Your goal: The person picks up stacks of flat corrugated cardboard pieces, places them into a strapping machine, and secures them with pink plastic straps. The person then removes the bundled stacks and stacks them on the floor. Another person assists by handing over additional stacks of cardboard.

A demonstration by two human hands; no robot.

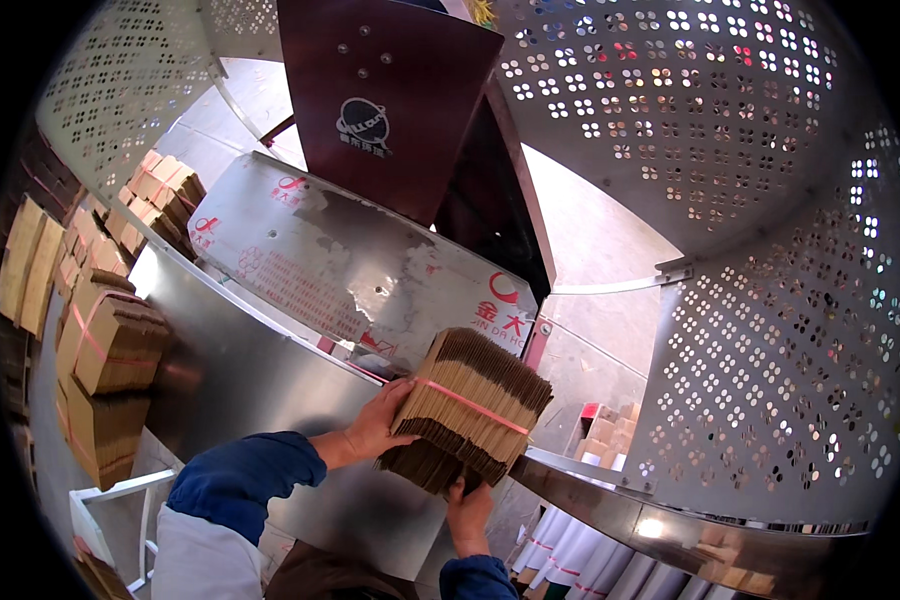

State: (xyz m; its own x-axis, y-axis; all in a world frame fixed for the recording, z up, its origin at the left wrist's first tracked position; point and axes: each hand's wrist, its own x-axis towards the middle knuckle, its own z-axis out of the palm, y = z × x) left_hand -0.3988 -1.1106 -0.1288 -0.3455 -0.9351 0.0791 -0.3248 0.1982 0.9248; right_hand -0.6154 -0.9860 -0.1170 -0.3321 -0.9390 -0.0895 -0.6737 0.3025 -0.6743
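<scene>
Clasping is done from two sides: the cardboard bundle (462,418) is held along its left side by the left hand (378,422), thumb laid toward the near face, and pinched at its lower near edge by the right hand (468,512). Fingers underneath are hidden; their placing cannot be told.

Only one pink strap (475,406) is seen across the bundle. Were it to slip or snap, the folded layers could be fanned apart; were the right grip eased, the near end could sag and pieces be shed.

Relative to the grip: bundle set between both hands, to the right of the left one, mostly beyond the right one, over the metal counter (260,375). Whether any weight is borne there cannot be judged.

Farther out: printed metal plate (310,260) ahead, dark red panel (390,60) beyond, strapped stacks (120,345) at left, white rolls (575,550) at lower right.
</scene>
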